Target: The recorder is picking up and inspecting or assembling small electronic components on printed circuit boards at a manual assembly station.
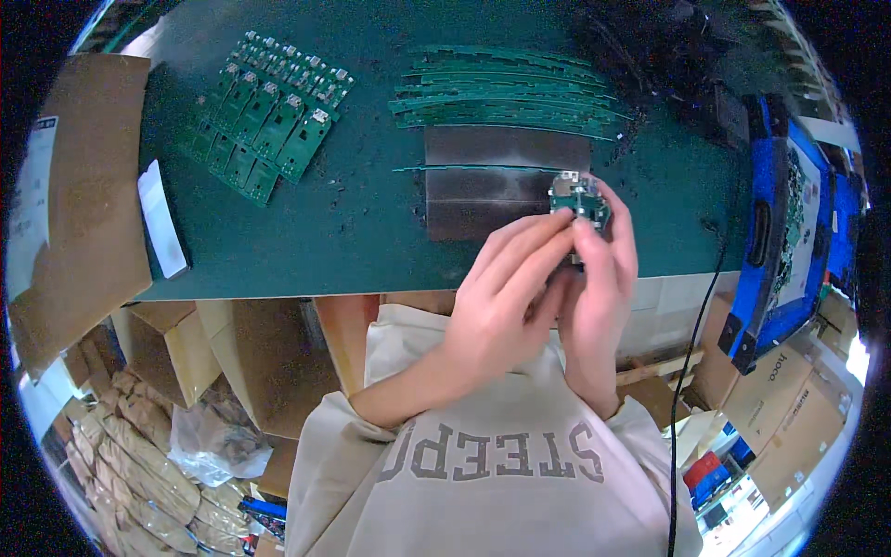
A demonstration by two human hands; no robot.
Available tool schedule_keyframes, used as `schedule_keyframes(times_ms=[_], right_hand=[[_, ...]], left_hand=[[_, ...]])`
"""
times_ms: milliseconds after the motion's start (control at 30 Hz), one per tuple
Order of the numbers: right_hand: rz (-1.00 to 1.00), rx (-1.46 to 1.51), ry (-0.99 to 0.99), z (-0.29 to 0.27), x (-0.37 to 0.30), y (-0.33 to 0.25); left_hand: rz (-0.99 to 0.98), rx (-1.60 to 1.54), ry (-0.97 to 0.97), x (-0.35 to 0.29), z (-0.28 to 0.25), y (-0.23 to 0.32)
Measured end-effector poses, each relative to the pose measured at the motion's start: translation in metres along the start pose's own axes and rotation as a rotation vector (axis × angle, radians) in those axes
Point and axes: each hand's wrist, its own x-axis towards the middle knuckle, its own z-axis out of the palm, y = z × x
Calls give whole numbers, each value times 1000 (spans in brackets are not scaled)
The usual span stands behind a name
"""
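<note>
Green small circuit board (577, 198) sits right of frame centre, pinched between both hands: left hand (506, 297) and right hand (599, 288) each have their grip closed on it (fingertips overlapping), above the dark green tabletop (371, 232) and its grey metal plate (492, 176).

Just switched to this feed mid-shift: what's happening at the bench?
A person holds a small green circuit board in both hands, left hand and right hand pinching it over the green mat. More green boards lie in rows at the far left, thin green strips beyond a dark metal plate.
</note>
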Motion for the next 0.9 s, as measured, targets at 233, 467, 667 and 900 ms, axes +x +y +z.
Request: schedule_keyframes(times_ms=[233,467,667,900], right_hand=[[505,797,-216,-22,20,-9],[295,744,-138,-11,40,-15],[-273,474,341,-114,60,-77],[-729,253,805,-288,115,-130]], left_hand=[[120,-9,-23,21,-19,17],[33,687,114,47,-56,0],[109,744,-108,66,-82,-41],[179,728,-94,96,-72,-44]])
